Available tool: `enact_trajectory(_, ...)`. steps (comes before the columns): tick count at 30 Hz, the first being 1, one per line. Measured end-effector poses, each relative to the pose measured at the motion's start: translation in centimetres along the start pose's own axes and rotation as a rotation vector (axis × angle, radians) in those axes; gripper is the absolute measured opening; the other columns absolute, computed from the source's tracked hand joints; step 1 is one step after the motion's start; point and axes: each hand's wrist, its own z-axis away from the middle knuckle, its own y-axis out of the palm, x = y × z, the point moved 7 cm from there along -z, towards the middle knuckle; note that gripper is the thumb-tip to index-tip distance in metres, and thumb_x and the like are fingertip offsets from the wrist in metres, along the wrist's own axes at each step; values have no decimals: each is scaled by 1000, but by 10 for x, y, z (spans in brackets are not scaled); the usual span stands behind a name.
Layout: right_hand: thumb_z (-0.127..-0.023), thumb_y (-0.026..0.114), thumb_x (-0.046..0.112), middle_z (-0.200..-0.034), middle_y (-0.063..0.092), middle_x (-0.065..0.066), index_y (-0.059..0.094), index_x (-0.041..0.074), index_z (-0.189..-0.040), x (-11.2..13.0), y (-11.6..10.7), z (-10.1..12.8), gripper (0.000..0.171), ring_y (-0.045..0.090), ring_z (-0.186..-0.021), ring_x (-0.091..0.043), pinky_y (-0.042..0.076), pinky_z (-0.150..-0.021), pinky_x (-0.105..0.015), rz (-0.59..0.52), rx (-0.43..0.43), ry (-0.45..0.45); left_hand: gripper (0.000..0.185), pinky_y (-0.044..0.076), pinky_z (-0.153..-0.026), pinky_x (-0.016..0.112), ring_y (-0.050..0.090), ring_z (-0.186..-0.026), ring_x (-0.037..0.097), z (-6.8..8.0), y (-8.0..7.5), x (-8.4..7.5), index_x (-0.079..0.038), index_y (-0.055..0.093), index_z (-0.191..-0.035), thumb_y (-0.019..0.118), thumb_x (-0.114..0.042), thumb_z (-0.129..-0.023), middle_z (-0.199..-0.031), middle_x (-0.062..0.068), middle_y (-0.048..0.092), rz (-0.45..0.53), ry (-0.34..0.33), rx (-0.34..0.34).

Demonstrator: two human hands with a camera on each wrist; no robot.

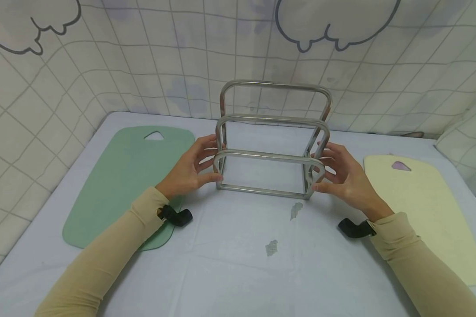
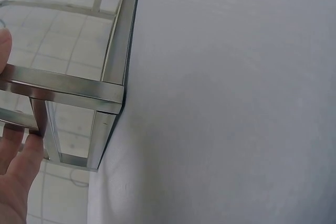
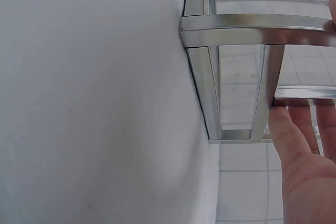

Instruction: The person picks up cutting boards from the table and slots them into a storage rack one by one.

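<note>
You've got your left hand (image 1: 190,169) and right hand (image 1: 343,176) curled around either end of the steel board rack (image 1: 271,145), standing mid-table between the green cutting board (image 1: 119,185) on the left and yellow cutting board (image 1: 432,207) on the right, neither slotted in yet.
</note>
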Motion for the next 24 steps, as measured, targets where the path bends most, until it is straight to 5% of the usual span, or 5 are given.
enact_trajectory(24, -76, 74, -24, -141, 55, -10, 38, 11, -155, -4, -3, -2, 94, 58, -128, -9, 51, -106, -17, 17, -5, 8, 94, 40, -122, 44, 46, -148, 33, -4, -1, 0, -11, 30, -159, 81, 7, -82, -155, 18, 44, 1, -3, -10)
